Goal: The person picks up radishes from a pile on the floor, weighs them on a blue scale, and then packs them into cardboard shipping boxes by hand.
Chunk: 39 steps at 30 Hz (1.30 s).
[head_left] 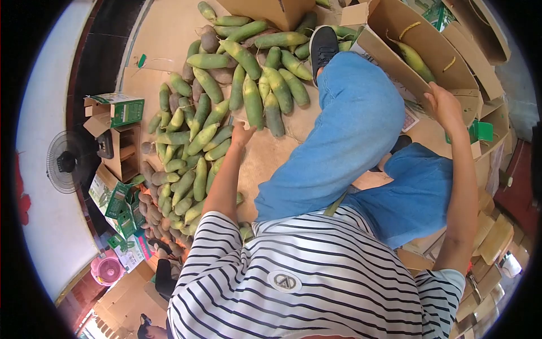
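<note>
My left hand [243, 134] is at the front edge of a heap of green radishes [197, 141], beside the lower end of one long green radish [252, 104]. Its fingers look curled, and I cannot make out whether they are around a radish. At the upper right, my right hand [443, 104] grips the near edge of an open cardboard box [395, 62], fingers over the rim. Inside that box lies a green radish [415, 59], next to yellow cord handles [409, 30].
A cardboard box [271, 11] stands behind the heap. More boxes, some with green printing [127, 110], stand at the left near a fan [65, 162] and a pink round object [107, 268]. My bent leg [355, 113] lies between heap and open box. Another person [164, 277] is at lower left.
</note>
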Motion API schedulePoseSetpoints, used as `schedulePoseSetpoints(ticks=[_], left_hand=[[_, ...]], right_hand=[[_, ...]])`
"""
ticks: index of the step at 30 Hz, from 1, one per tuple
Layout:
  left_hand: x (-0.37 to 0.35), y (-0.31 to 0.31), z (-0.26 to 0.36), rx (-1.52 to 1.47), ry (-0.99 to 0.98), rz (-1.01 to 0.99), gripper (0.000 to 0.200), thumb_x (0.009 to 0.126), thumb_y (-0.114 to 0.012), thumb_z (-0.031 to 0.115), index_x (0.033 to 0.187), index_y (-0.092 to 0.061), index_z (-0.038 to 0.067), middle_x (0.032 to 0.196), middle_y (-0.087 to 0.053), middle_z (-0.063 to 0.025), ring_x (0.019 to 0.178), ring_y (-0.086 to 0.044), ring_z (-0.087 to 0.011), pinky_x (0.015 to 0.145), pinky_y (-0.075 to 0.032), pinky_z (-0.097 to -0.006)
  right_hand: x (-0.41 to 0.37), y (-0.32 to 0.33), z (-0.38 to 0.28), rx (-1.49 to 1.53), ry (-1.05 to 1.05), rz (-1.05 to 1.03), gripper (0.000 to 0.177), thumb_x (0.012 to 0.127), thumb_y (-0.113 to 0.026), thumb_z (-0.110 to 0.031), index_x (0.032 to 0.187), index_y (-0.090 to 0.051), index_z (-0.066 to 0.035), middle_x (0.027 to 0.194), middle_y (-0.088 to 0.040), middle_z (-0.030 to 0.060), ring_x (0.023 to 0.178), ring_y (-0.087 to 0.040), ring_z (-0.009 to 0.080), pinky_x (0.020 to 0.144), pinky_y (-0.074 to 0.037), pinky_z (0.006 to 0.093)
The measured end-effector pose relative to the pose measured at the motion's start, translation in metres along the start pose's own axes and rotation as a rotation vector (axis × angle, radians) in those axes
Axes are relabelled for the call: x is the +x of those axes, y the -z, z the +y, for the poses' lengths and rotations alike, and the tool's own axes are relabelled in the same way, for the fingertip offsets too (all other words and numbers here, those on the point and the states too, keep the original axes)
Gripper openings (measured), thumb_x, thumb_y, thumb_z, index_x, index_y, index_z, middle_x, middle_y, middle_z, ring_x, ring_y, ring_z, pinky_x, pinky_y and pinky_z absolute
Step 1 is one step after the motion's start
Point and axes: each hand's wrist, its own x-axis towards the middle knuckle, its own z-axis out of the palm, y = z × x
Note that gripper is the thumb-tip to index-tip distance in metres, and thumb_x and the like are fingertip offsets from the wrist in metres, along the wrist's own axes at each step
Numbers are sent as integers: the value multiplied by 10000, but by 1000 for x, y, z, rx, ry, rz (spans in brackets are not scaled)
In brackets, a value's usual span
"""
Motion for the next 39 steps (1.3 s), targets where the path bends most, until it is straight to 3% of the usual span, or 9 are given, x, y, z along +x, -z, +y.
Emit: schedulePoseSetpoints(ticks=[3, 6, 10, 11, 17, 25, 29, 34, 39], left_hand=[[16, -47, -29, -290, 215, 67, 841, 694, -754, 360, 1321, -342, -20, 1237, -474, -236, 1102, -502, -339, 914, -414, -409], [3, -48, 5, -679, 362, 10, 937, 707, -753, 352, 1385, -218, -9, 1255, -452, -212, 1089, -494, -354, 903, -411, -445], [25, -54, 6, -860, 495, -24, 698, 726, -755, 359, 1239, -421, 24, 1170, -478, -140, 967, -513, -274, 783, -475, -369], [23, -51, 9, -829, 480, -32, 580, 728, -755, 346, 1140, -483, 42, 989, -545, -93, 792, -524, -213, 726, -480, -352], [15, -19, 9, -855, 351, -133, 477, 756, -700, 404, 1017, -539, 40, 766, -587, -82, 621, -565, -192, 552, -472, -303], [-72, -18, 48, -1397, 359, -275, 400, 823, -626, 379, 1019, -533, 44, 838, -599, -102, 763, -608, -217, 624, -503, -287], [-116, 8, 104, -1254, 143, -258, 383, 849, -602, 355, 1029, -538, 23, 893, -593, -99, 763, -597, -210, 672, -473, -294], [-159, 66, 217, -971, -375, -78, 422, 860, -581, 286, 1111, -509, -46, 956, -591, -99, 846, -578, -164, 777, -452, -293], [-158, 102, 318, -730, -852, -129, 454, 845, -592, 265, 1171, -495, -36, 1043, -577, -93, 884, -567, -153, 793, -449, -296]], right_hand=[[1, -3, 4, -14, -15, 0, 187, 870, -527, -214, 980, -519, -62, 907, -605, 186, 862, -574, 374, 702, -448, 462], [5, 1, -1, -41, -55, -64, 206, 871, -528, -221, 1003, -524, -64, 927, -607, 183, 869, -578, 368, 704, -452, 458], [4, -1, 0, -45, -41, -33, 212, 870, -529, -223, 1008, -521, -62, 939, -611, 168, 869, -580, 360, 707, -458, 452], [4, -1, 0, -45, -39, -17, 214, 870, -529, -223, 1009, -521, -62, 942, -611, 164, 870, -580, 358, 708, -460, 450], [2, -1, 2, -32, -25, -20, 228, 856, -544, -221, 1025, -531, -69, 960, -613, 161, 897, -581, 352, 725, -462, 449], [1, -1, 5, 5, -33, -38, 181, 846, -555, -204, 911, -520, -39, 858, -610, 183, 848, -580, 365, 701, -456, 465], [1, -2, 5, 10, -30, -36, 179, 851, -545, -200, 903, -529, -30, 823, -609, 177, 832, -585, 362, 682, -459, 463], [-1, -7, 8, 3, -24, -32, 159, 853, -532, -181, 894, -544, -27, 824, -617, 170, 821, -596, 348, 679, -469, 451], [-1, -7, 10, 36, -33, -40, 133, 830, -540, -149, 882, -564, -29, 836, -626, 170, 822, -603, 345, 688, -474, 442]])
